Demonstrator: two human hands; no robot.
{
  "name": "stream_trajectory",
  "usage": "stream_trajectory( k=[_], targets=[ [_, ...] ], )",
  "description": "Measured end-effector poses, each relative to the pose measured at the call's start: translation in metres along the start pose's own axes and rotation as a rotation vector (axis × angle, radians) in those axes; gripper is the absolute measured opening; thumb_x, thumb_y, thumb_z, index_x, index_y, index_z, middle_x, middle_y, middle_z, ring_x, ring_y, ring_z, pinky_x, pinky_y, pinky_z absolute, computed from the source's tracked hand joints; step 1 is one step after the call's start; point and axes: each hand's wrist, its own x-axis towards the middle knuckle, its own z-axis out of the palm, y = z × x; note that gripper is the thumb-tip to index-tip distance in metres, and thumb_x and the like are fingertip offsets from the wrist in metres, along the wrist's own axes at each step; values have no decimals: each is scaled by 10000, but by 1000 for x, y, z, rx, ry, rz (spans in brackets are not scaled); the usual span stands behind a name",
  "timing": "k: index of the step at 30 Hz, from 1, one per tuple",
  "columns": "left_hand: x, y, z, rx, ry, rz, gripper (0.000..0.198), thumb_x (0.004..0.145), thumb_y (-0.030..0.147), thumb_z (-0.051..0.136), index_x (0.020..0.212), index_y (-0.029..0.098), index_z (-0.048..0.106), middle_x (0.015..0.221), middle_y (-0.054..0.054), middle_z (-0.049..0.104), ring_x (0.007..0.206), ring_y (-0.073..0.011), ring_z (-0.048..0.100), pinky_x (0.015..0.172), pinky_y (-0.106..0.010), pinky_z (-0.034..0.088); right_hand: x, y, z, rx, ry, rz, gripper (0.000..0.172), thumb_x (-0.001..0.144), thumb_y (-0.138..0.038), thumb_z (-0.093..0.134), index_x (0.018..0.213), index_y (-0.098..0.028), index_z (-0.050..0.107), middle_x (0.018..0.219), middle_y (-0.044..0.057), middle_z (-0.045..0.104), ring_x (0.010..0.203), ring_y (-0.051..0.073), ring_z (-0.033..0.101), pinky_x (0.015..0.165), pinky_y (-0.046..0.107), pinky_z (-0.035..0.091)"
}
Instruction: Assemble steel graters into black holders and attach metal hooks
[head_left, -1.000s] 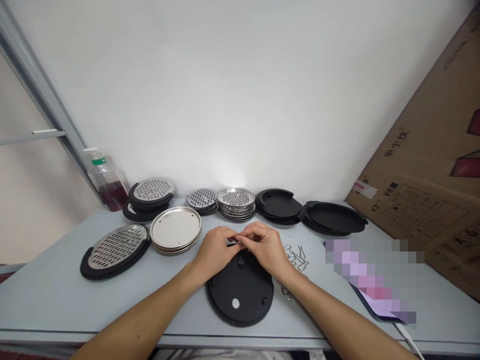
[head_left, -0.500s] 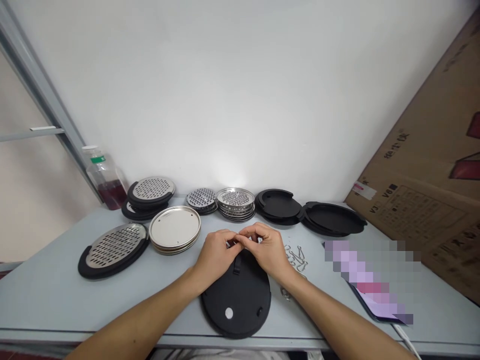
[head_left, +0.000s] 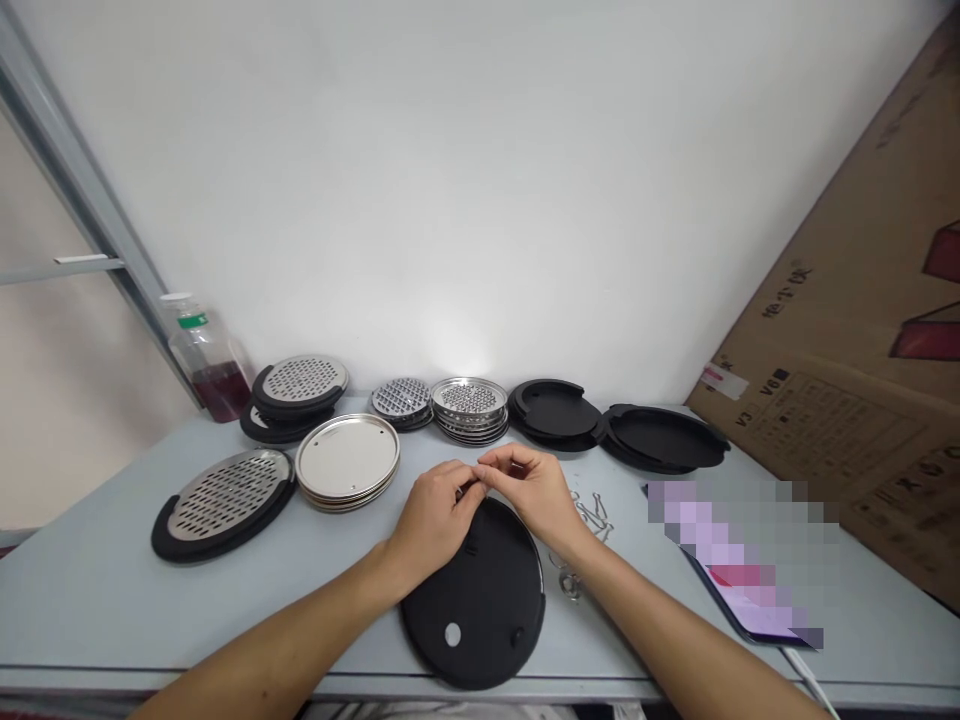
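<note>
My left hand [head_left: 433, 522] and my right hand [head_left: 534, 492] meet just above a round black plastic disc [head_left: 474, 610], their fingertips pinching a small dark part [head_left: 469, 488] that is mostly hidden and too small to identify. The disc lies on the table with its underside up, showing a white round spot and small dark feet. My left palm is close to its upper edge. Several small wire clips [head_left: 592, 515] lie next to my right wrist, with a small metal piece [head_left: 570, 585] nearer me.
A stack of steel pans [head_left: 346, 458] and a slotted grater on a black base [head_left: 225, 505] lie to the left. Further stacks of perforated steel plates and black lids line the wall. A phone [head_left: 739, 590] lies at right, partly blurred, with a cardboard box [head_left: 825, 430] beyond it.
The black disc has shifted toward me and looks turned a little. My hands remain pinched together just above its edge.
</note>
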Motion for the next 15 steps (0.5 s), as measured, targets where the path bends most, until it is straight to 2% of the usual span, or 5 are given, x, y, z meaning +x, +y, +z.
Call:
stream_trajectory(
  k=[5,10,13,15],
  targets=[
    [1,7,-1,-154,8,-2,276,989,304,479,787,177,616,806,-16,620,772,-170,548,742,-272,404,4,-4,-1,244,-99,180,349,705,-493,806,830,-172,754,791,34,700,770,177,617,750,313,479],
    [2,9,-3,-502,25,-56,276,995,363,471,817,181,578,798,2,562,784,-159,516,774,-262,417,-2,-10,4,520,-287,429,525,787,-673,658,898,-165,734,852,62,724,850,214,660,829,333,477],
    [5,5,-3,-713,92,-106,276,971,391,523,809,177,585,845,-7,563,849,-163,524,836,-260,418,-7,-10,8,585,-365,534,534,830,-680,605,997,-184,716,889,59,731,887,236,670,836,349,480],
    [8,2,-3,-878,150,-155,269,933,396,590,782,173,595,895,-12,578,892,-162,535,868,-250,419,-8,-8,10,600,-392,534,525,871,-659,570,1080,-193,694,932,60,732,937,238,667,871,356,474]
  ],
)
